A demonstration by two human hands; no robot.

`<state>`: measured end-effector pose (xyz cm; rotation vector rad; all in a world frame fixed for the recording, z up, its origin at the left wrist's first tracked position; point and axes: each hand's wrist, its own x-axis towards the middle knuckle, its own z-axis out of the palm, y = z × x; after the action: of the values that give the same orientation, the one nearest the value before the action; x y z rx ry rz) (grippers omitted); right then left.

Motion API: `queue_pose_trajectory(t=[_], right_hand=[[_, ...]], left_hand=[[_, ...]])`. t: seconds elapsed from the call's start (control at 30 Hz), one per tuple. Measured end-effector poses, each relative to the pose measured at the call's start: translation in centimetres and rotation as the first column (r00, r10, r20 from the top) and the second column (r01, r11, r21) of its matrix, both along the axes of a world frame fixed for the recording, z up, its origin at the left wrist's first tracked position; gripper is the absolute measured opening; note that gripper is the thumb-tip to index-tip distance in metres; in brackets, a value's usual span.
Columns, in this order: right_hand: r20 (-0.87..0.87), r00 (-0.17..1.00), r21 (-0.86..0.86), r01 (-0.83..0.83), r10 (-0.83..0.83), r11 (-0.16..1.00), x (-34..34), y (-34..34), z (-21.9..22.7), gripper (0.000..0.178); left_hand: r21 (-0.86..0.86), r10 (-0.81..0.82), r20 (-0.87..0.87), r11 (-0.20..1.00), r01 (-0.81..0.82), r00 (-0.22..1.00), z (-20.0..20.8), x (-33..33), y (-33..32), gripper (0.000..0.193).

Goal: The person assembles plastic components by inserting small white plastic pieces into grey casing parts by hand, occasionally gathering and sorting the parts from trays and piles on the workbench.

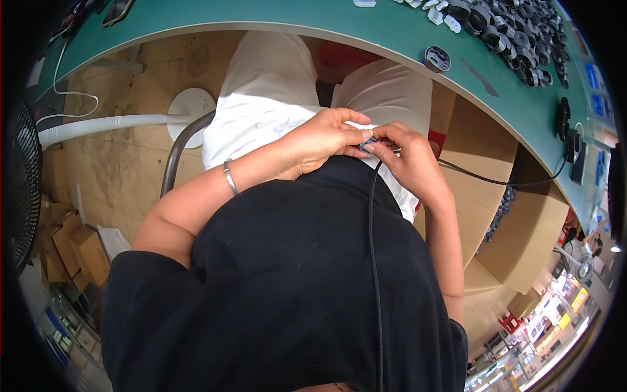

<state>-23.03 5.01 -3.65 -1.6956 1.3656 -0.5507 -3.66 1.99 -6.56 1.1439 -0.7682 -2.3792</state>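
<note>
Above my lap, both hands meet at a small blue-grey part (368,145) that is mostly covered by fingers, so its kind cannot be made out. The thumb and fingers of my left hand (324,137) pinch it from the left; a silver bracelet (230,177) circles that wrist. From the right, my right hand (410,155) grips the same part between thumb and curled fingers. A thin black cable (372,242) hangs just below the fingertips and runs down over the black shirt.
On the green table (215,14) lie a heap of dark plastic parts (516,39), several white pieces (435,16) and one round black part (437,59). Another black cable (503,182) reaches the table's right edge. Open cardboard boxes (522,242) stand right; a fan (23,189) stands left.
</note>
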Motion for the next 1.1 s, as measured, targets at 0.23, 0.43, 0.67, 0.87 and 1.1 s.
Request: queue_pose_trajectory(t=[0.23,0.43,0.67,0.87,1.1], right_hand=[[-0.343,0.936,-0.335,-0.198,0.077,0.921,0.2,0.1,0.2,0.018],[-0.154,0.982,-0.474,0.02,-0.105,0.88,0.4,0.9,-0.8,0.026],[0.619,0.576,0.453,0.293,-0.534,0.842,0.3,1.3,-0.4,0.03],[0.715,0.422,0.49,0.264,-0.557,0.831,0.2,1.7,-1.3,0.023],[0.553,0.658,0.403,0.326,-0.511,0.855,-0.2,2.2,0.3,0.022]], left_hand=[[0.003,0.012,-0.055,1.0,-0.011,0.998,0.2,-0.2,-0.2,0.045],[-0.314,-0.021,0.085,0.948,0.047,0.996,1.1,-0.2,-0.1,0.04],[-0.922,0.177,0.195,0.367,0.119,0.965,1.5,0.0,0.4,0.046],[-0.977,0.15,0.198,0.11,0.183,0.969,2.1,-0.3,0.4,0.05],[-0.966,0.112,0.256,0.052,0.252,0.96,2.0,-0.6,0.1,0.059]])
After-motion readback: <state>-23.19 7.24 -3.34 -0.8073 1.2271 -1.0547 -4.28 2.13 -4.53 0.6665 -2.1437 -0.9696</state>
